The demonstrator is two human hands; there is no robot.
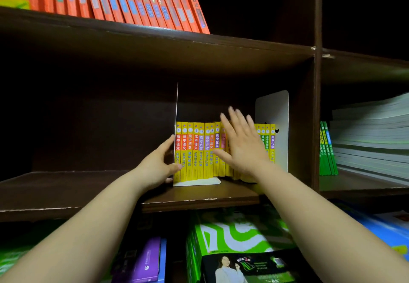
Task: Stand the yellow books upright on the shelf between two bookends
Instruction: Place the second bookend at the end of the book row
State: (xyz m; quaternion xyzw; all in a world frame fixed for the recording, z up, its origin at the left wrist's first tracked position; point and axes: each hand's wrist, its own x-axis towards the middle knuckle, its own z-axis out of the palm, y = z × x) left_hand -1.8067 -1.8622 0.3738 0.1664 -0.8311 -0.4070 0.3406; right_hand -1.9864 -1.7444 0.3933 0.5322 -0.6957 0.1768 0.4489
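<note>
Nearly finishing mid-frame: gripping the bookend (203, 182) with the left hand (157, 165), squaring upright yellow books (195, 150) with the spread right hand (243, 147).

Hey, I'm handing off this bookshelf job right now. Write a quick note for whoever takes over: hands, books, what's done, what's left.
Left hand grips the left bookend low on its upright plate.
Right hand is open, fingers straight, at the spines mid-row.
Yellow books stand upright on the middle shelf, between the left bookend and the right bookend.
Done: the row is standing, spines out.
Left: the books behind the right hand are hidden, so check them. They probably need pressing level, then the left bookend sliding in snug.
</note>
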